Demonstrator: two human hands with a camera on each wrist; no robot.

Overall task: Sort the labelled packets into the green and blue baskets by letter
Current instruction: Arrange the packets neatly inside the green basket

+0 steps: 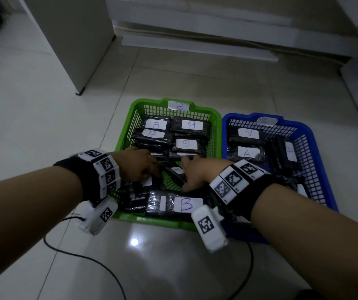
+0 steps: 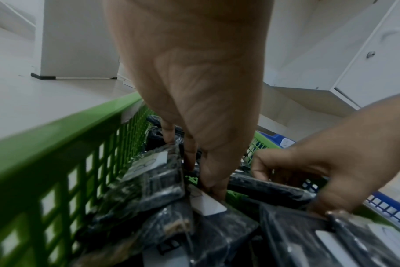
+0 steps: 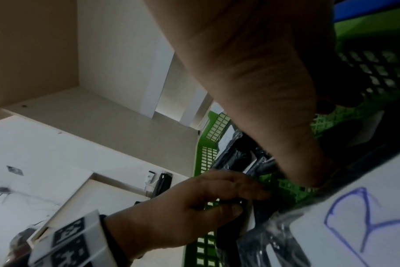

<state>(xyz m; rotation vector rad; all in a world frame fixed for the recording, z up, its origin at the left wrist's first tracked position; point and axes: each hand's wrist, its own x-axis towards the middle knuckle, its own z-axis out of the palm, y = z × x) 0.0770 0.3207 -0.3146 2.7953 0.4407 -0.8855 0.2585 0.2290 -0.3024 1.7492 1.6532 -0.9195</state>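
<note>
The green basket, tagged B, holds several black packets with white B labels. To its right, the blue basket, tagged A, holds packets marked A. Both hands are down in the near half of the green basket. My left hand pinches the edge of a black packet with a white label, thumb against fingers. My right hand curls round another dark packet just beside it. Neither held packet's letter shows. A large B packet lies at the near wall.
The baskets stand side by side on a glossy tiled floor. A black cable loops over the floor near me. A white cabinet rises at the back left, and low white furniture runs behind the baskets.
</note>
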